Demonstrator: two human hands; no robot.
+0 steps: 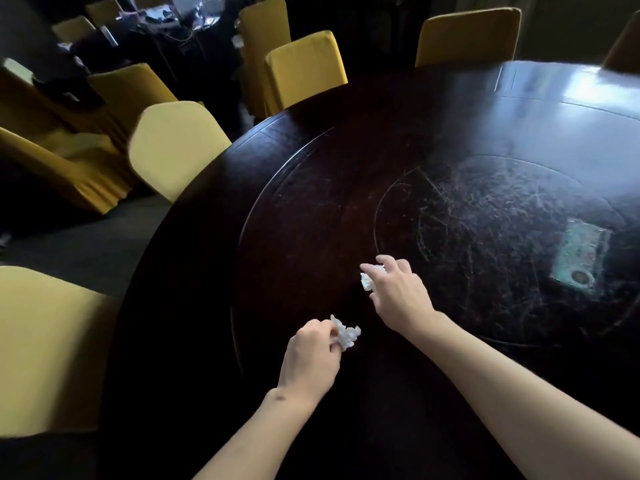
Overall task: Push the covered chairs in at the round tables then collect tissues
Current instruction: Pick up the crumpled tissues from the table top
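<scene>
Tissues: two crumpled white wads are visible, one per hand, both over the near part of the dark round tabletop (346, 161).

The left hand (311, 358) has its fingers (330, 336) curled in and pinched on the first tissue (348, 336), which sticks out past the fingertips just above the wood. Whether this wad touches the surface cannot be told.

The right hand (398, 296) reaches further in, palm down. Its fingers (372, 270) are loosely spread and partly bent; the forefinger and thumb close around the second tissue (367, 280), which lies at the surface under the fingertips. The two hands are near each other but apart.

The tabletop carries an inset round centre panel, heavily scratched, with a pale window reflection (581, 261) on its right side.

Chairs: five yellow-covered chairs stand at this table's rim. One (45, 341) is at the near left, one (173, 147) further along the left edge, one (304, 71) at the far left, one (467, 36) at the far side, and a part of one (625, 50) at the top right corner. More yellow-covered chairs (52, 150) stand in the dim room beyond, at the left.
</scene>
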